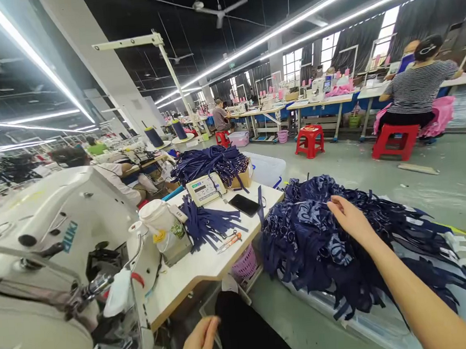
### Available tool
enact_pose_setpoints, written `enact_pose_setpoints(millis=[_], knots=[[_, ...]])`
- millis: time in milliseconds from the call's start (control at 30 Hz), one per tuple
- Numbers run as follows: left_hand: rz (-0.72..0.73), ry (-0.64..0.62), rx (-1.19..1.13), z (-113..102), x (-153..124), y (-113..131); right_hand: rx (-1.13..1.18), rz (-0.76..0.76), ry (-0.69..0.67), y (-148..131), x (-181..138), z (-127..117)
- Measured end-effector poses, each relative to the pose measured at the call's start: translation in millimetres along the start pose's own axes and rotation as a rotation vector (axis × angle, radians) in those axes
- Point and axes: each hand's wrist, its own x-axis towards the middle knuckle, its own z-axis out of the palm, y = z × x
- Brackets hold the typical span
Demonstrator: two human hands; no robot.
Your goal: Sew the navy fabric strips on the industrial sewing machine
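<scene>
My right hand (350,217) reaches over a pile of navy garments (308,249), which have straps and metal rings and some patterned patches. Thumb and forefinger come together at the top of the pile; what is between them, if anything, is too small to make out. Low in the view, my left hand (199,342) is beside my dark-clothed leg, its fingers curled in and no object showing in it. The pile lies on a clear plastic bin (368,327) to the right of the white table (210,263).
A sewing machine (70,232) stands at left. The table bears navy straps (208,223), a phone (244,205), an orange-handled cutter (231,241), a control box (206,189) and a white tub (156,216). Red stools (309,141) and seated people (415,87) are farther off.
</scene>
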Motion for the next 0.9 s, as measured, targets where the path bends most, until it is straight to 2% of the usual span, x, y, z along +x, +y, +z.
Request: enact_pose_setpoints(millis=[100,200,267,367,433,533,700,800,900], knots=[[0.141,-0.080,-0.003,-6.0,28.9,51.5,-0.133,0.046,-0.085,-18.0,39.6,32.4],[0.240,-0.114,0.038,1.0,50.3,91.0,-0.262,0.060,-0.138,-26.1,60.8,63.9],[0.274,-0.153,0.031,10.2,61.0,105.8,-0.315,0.030,-0.136,-22.6,65.8,76.5],[0.312,-0.236,0.025,23.5,73.0,114.6,-0.333,-0.005,-0.157,-7.8,67.1,78.1],[0.332,-0.268,0.042,28.1,79.4,117.0,-0.307,-0.018,-0.202,5.1,65.0,68.8],[0.396,-0.265,0.026,26.3,89.0,124.1,-0.218,-0.061,-0.275,26.5,53.5,42.1],[0.569,-0.108,-0.158,19.5,113.3,160.0,-0.092,-0.139,-0.389,65.6,19.9,-16.8],[0.557,-0.087,-0.162,36.8,134.3,188.6,-0.050,-0.144,-0.405,86.5,5.2,-38.5],[0.439,-0.251,-0.087,71.3,154.3,207.9,-0.048,-0.100,-0.257,109.9,-5.8,-51.8]])
